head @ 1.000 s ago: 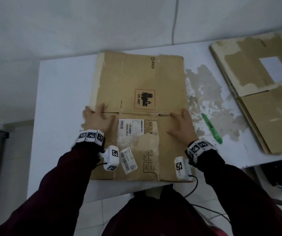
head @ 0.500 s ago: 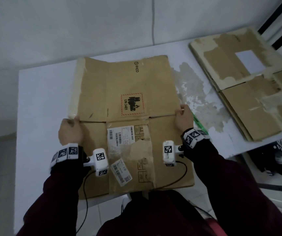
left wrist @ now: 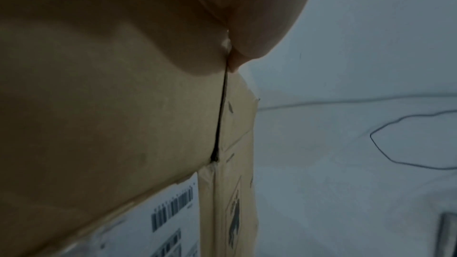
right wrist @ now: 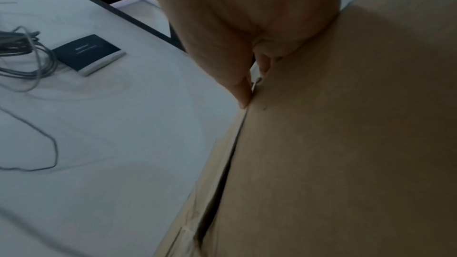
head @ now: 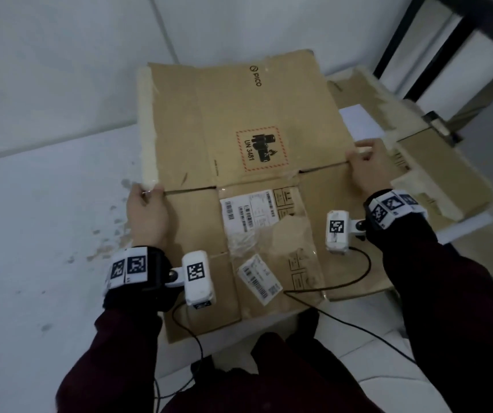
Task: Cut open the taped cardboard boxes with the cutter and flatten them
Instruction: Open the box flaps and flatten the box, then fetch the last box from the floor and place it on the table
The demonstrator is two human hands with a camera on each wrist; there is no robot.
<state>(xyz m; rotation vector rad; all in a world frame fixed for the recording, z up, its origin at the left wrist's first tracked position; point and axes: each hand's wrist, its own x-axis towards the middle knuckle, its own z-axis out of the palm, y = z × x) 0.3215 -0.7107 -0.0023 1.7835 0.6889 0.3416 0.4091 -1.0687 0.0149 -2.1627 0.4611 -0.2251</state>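
A flattened brown cardboard box (head: 239, 114) with a red hazard mark and white shipping labels is held up off the white table (head: 45, 219), tilted. My left hand (head: 147, 193) grips its left edge at the slit between two flaps. My right hand (head: 363, 155) grips the right edge at the same slit. In the left wrist view the fingers (left wrist: 235, 17) pinch the box (left wrist: 123, 124) edge. In the right wrist view the fingers (right wrist: 235, 46) curl round the box (right wrist: 346, 144) edge. The cutter is not in sight.
A stack of flattened cardboard (head: 436, 174) lies on the table to the right, partly under the held box. A black frame (head: 448, 40) stands behind it. On the floor lie a small black device (right wrist: 87, 54) and grey cables (right wrist: 24, 56). My wrist-camera cables hang at the table's near edge.
My hands went from pressing flat on the box to gripping its two side edges. The box has come up off the table and moved right, over the stack. The green cutter is no longer visible.
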